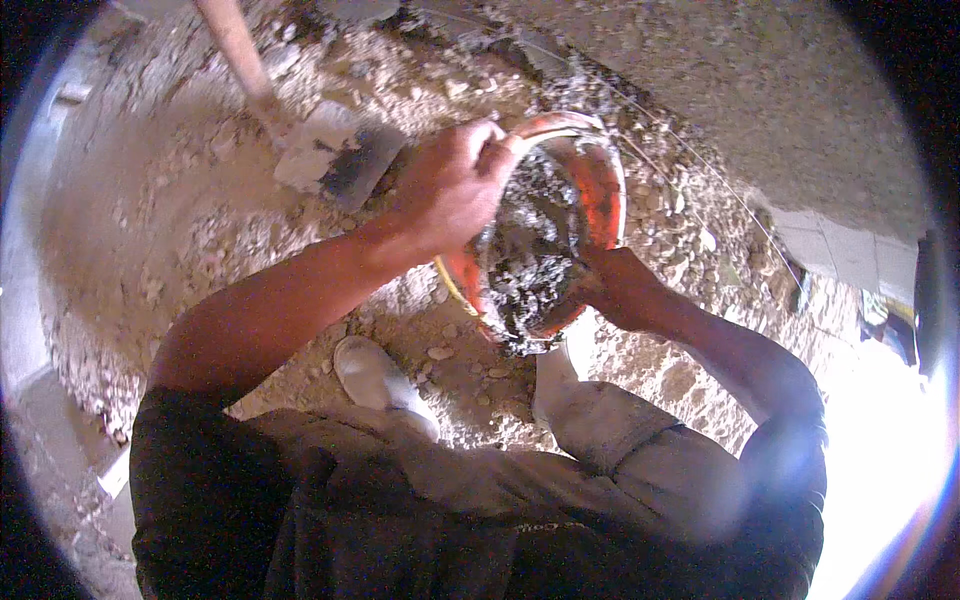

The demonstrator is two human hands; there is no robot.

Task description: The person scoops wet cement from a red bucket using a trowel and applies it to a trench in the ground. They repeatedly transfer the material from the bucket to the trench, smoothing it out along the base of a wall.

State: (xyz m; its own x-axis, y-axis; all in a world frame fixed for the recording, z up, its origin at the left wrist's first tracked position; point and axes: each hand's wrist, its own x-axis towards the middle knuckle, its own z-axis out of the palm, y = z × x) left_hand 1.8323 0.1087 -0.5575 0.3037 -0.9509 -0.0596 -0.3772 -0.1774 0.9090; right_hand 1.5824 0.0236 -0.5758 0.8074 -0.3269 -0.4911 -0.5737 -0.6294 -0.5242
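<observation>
A round red-orange tub (603,192) with a pale, worn rim is held out in front of me, above the ground. Its inside is coated and partly filled with wet grey mortar (535,210). My left hand (455,185) is closed on the rim at the tub's far left. At the right side, my right hand (622,285) grips the edge, its fingertips partly hidden by the tub and the mortar. Beyond my left wrist lies a shovel blade (345,160) crusted with pale material, its wooden handle (235,45) pointing away.
Loose gravel and sandy soil (200,240) cover the ground, with a dusty heap at left. My shoes (375,375) stand on stones below the tub. Thin lines run diagonally beside a rough grey surface (760,90) at upper right. Strong light glares at lower right.
</observation>
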